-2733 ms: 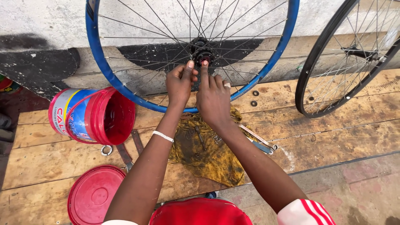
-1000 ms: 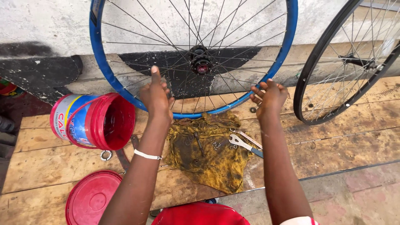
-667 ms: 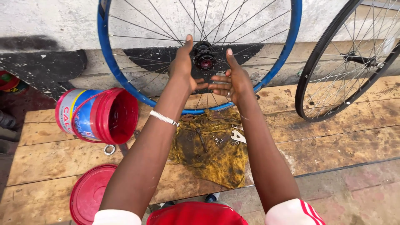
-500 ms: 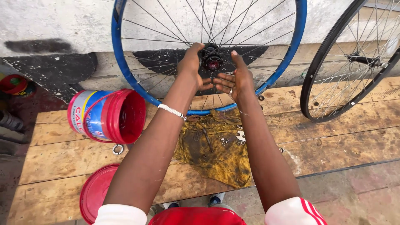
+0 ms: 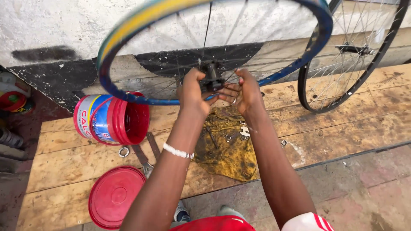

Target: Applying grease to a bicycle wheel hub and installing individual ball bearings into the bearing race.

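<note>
A blue-rimmed bicycle wheel [image 5: 319, 40] is held tilted above the wooden tabletop [image 5: 77, 158], blurred, with a second black-rimmed wheel [image 5: 355, 55] leaning against the wall to its right. Below it a red bucket [image 5: 117, 119] lies on its side, its red lid [image 5: 113, 196] flat near the tabletop's front edge, and a stained yellow rag [image 5: 233, 154] carries small metal parts. The left hand [image 5: 193, 92] and right hand [image 5: 246, 90] close their fingers on either side of the wheel's dark hub [image 5: 212, 77].
</note>
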